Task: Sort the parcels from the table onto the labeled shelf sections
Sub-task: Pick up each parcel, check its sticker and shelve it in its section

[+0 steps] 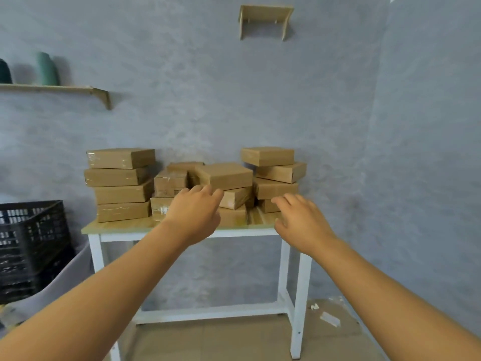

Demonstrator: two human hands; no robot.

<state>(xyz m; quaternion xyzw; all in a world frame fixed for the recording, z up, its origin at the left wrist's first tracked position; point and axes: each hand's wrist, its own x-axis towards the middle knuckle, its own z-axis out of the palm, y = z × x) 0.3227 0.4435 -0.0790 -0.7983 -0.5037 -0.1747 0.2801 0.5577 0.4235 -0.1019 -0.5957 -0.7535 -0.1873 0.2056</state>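
Note:
Several brown cardboard parcels stand in stacks on a small white-legged table (125, 226). A tall stack (121, 185) is on the left, a jumbled middle pile has a flat parcel (225, 175) on top, and a right stack (276, 173) leans unevenly. My left hand (194, 213) reaches out in front of the middle pile, fingers relaxed, holding nothing. My right hand (303, 224) stretches toward the right stack, fingers loose and empty. Both hands hang before the parcels; contact with any parcel is not visible.
A wooden wall shelf (56, 88) at the left carries green bottles. A small wooden shelf (265, 20) hangs high on the grey wall. A black plastic crate (31, 246) and a grey chair back (52, 293) stand left of the table. Cardboard scraps lie on the floor at the right.

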